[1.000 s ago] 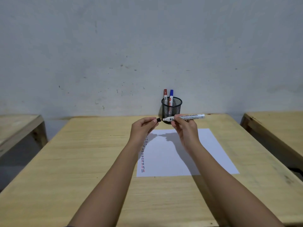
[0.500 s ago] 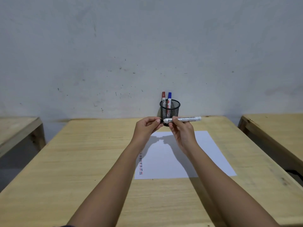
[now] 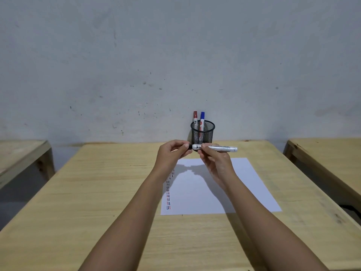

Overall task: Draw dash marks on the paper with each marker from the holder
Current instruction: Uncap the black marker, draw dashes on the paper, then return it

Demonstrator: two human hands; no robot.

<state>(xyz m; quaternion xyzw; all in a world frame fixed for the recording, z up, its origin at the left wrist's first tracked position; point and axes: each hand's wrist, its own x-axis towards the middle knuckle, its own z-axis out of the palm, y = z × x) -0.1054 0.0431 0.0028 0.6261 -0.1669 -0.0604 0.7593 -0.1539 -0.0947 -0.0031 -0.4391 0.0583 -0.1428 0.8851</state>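
White marker (image 3: 218, 148) with black print lies level, pinched by the right hand (image 3: 215, 163). Left hand (image 3: 172, 155) grips its black cap (image 3: 190, 146). Red and blue dashes (image 3: 169, 192) line the paper (image 3: 244, 188).

Both forearms bare; hands (image 3: 172, 153) apparently ringless; no sleeves visible.

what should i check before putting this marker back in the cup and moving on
1. Black cap seated on the white-barrelled marker: cannot tell; the left hand covers the cap end.
2. Grip on the barrel: ok; the right hand pinches it near the cap end, held level above the table.
3. Room in the black wire-mesh holder: ok; only the red-capped marker and blue-capped marker stand in it.
4. Black dashes on the white paper sheet: cannot tell; red and blue dashes show, darker ones are unclear.
5. Paper flat on the light wooden table: ok.
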